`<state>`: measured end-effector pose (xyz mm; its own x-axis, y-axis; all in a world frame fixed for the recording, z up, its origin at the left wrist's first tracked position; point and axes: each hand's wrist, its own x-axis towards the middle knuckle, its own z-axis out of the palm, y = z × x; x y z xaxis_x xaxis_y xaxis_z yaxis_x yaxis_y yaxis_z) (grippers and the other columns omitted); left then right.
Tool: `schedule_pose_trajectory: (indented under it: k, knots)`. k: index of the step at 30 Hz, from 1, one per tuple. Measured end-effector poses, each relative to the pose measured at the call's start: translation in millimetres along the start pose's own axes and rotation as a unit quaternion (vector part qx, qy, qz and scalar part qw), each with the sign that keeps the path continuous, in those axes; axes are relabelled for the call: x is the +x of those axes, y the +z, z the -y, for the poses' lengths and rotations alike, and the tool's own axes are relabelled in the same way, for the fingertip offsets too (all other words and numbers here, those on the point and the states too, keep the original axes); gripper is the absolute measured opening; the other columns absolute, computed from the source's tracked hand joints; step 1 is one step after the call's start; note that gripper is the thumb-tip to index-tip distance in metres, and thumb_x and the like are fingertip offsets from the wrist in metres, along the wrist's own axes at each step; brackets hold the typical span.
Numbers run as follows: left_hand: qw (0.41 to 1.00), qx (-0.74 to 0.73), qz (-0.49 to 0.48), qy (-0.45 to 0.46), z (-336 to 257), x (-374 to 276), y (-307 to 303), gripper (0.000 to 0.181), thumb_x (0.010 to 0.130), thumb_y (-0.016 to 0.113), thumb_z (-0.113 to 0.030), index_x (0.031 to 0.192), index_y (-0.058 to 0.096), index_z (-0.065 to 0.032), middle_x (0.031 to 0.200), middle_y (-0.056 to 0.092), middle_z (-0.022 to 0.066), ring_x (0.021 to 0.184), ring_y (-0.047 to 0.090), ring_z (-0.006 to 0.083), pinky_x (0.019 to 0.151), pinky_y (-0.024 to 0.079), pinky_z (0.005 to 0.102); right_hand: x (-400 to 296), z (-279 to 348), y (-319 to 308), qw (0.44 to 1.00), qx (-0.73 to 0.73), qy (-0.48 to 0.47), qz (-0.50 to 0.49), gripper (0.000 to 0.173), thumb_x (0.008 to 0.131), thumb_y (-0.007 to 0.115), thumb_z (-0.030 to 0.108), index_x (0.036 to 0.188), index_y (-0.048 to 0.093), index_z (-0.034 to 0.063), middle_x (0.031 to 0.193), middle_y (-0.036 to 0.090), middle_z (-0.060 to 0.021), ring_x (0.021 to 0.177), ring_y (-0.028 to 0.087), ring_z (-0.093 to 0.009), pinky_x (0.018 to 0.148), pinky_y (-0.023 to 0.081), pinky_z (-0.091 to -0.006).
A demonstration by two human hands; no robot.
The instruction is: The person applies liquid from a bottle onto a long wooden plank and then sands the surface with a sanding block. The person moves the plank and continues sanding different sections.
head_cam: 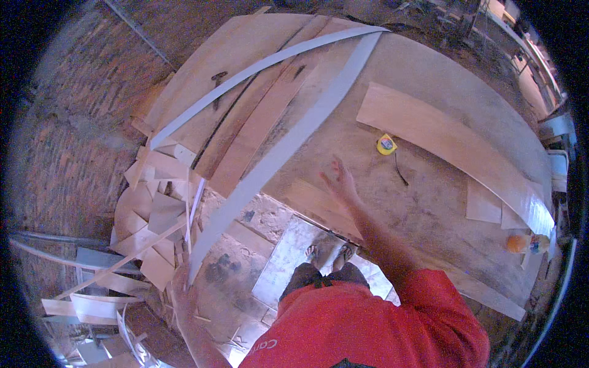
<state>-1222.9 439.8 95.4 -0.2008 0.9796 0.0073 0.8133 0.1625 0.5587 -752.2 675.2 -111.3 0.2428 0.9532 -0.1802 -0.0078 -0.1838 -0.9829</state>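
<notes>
My left hand (181, 280), at the lower left, grips the near end of a long pale grey strip (294, 142). This strip runs out past the table's front edge and reaches across to the far side. At the far end it meets a second, narrower pale strip (257, 66), which slants back down to the left. My right hand (340, 181) is over the wooden tabletop (303, 170), fingers apart and nothing in it. Beyond that hand lies a yellow tape measure (386, 144), with a dark strap trailing from it.
A broad thin wooden board (437, 124) lies at the right, near a bottle of orange liquid (517, 244). Brown planks (269, 126) and a hammer (218, 78) are at the left of the table. Board offcuts (147, 216) are heaped by the brick floor (69, 138).
</notes>
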Motion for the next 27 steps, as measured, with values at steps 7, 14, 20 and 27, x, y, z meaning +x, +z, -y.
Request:
schedule_pose_trajectory:
  k: [7, 14, 20, 27]
  knots:
    - [0.98, -0.008, -0.062, -0.188, 21, -126, -61, 0.056, 0.086, 0.073, -0.016, 0.139, 0.059, -0.0012, 0.14, 0.058, 0.0254, 0.13, 0.056, 0.0396, 0.11, 0.045, 0.0473, 72, 6, 113, 0.852, 0.42, 0.303, 0.082, 0.06, 0.091, 0.078, 0.029, 0.139, 0.051, 0.0054, 0.137, 0.059, -0.0163, 0.129, 0.057, -0.033, 0.107, 0.048, -0.0518]
    - [0.969, -0.024, -0.04, -0.243, 100, -156, -86, 0.064, 0.085, 0.076, -0.023, 0.141, 0.056, -0.0006, 0.138, 0.059, 0.0259, 0.129, 0.057, 0.0401, 0.11, 0.045, 0.0475, 33, -48, 188, 0.889, -0.2, -0.332, 0.243, 0.041, 0.083, 0.078, -0.003, 0.119, 0.06, 0.0041, 0.114, 0.067, -0.0116, 0.103, 0.07, -0.03, 0.088, 0.061, -0.0414]
    - [0.979, -0.027, 0.025, -0.202, 178, -104, -112, 0.071, 0.084, 0.078, -0.029, 0.143, 0.054, -0.0002, 0.137, 0.059, 0.0263, 0.128, 0.058, 0.0405, 0.109, 0.046, 0.0477, -62, -50, 323, 0.959, 0.164, 0.019, 0.232, 0.028, 0.087, 0.076, 0.012, 0.111, 0.062, 0.0052, 0.106, 0.069, -0.0097, 0.095, 0.072, -0.029, 0.079, 0.062, -0.045]
    - [0.991, -0.009, 0.11, -0.076, 253, -16, -123, 0.079, 0.082, 0.081, -0.037, 0.145, 0.051, 0.0004, 0.136, 0.06, 0.0268, 0.127, 0.058, 0.041, 0.109, 0.046, 0.0479, -214, -33, 425, 0.923, 0.171, 0.206, 0.277, 0.042, 0.086, 0.071, 0.022, 0.125, 0.063, 0.0083, 0.101, 0.069, -0.0087, 0.089, 0.069, -0.024, 0.074, 0.059, -0.0443]
